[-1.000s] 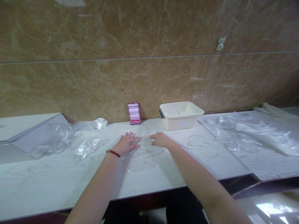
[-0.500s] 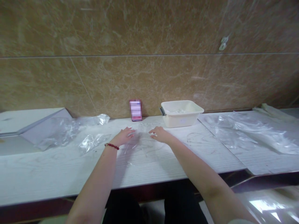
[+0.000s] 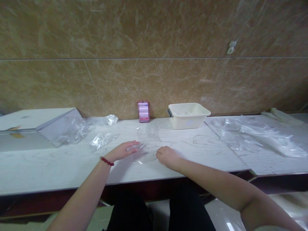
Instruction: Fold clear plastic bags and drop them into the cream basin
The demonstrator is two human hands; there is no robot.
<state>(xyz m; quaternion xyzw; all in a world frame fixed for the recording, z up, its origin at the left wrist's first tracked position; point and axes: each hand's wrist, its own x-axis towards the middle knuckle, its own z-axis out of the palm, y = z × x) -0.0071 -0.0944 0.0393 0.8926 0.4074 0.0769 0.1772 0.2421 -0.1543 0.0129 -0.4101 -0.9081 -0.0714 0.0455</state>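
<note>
Both hands are down on one clear plastic sheet [image 3: 146, 141] lying on the worktop [image 3: 48, 166], just in front of the single cream tub [image 3: 189, 115]. The left hand [image 3: 121, 150] lies flat with fingers spread on it, and the right hand [image 3: 167, 156] is curled, pinching its edge. Two crumpled bags [image 3: 101, 140] sit well left of the tub, plus one pink box [image 3: 143, 111] right beside it.

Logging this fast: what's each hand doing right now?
Left hand: open, flat on the clear plastic bag.
Right hand: loosely curled, resting on the bag's edge; grip cannot be told.

We count two hands, left hand [image 3: 121, 150] and right hand [image 3: 166, 156]; one cream tub [image 3: 189, 115]; one red box [image 3: 143, 111]; one red bracelet [image 3: 106, 161]; one clear bag [image 3: 146, 141] under the hands.
</note>
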